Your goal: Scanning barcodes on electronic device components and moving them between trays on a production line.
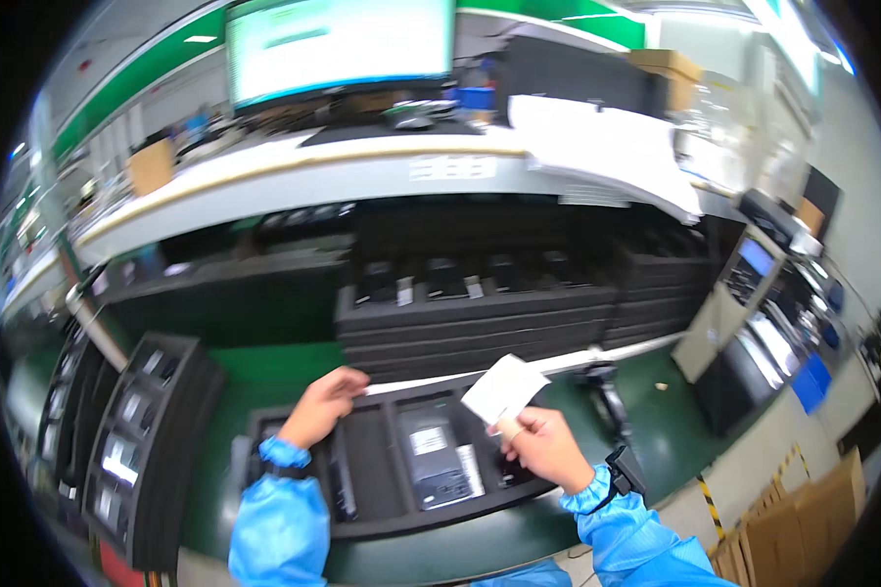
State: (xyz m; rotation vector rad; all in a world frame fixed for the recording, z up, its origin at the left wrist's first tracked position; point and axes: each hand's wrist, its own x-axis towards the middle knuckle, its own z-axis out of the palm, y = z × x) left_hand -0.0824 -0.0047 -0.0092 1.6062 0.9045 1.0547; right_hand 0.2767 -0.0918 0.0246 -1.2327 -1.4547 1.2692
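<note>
My right hand (548, 448) pinches a white card or small sheet of paper (504, 389) between thumb and fingers, above the right part of a black foam tray (370, 445). Over the tray's far left edge is my left hand (325, 406), its fingers partly bent and thumb apart, with nothing visible in it. A dark flat device (435, 470) with white labels lies in a middle compartment of the tray. In the left part, a narrow dark item (343, 479) stands against a compartment wall. What lies beneath my right hand is mostly hidden.
Stacked black foam trays (470, 323) holding devices stand behind, under a shelf (362, 152) with a monitor (341, 49) and papers (597, 147). More trays (137, 440) lean at the left. A black handheld scanner (605, 396) and a beige machine (729, 303) are at the right.
</note>
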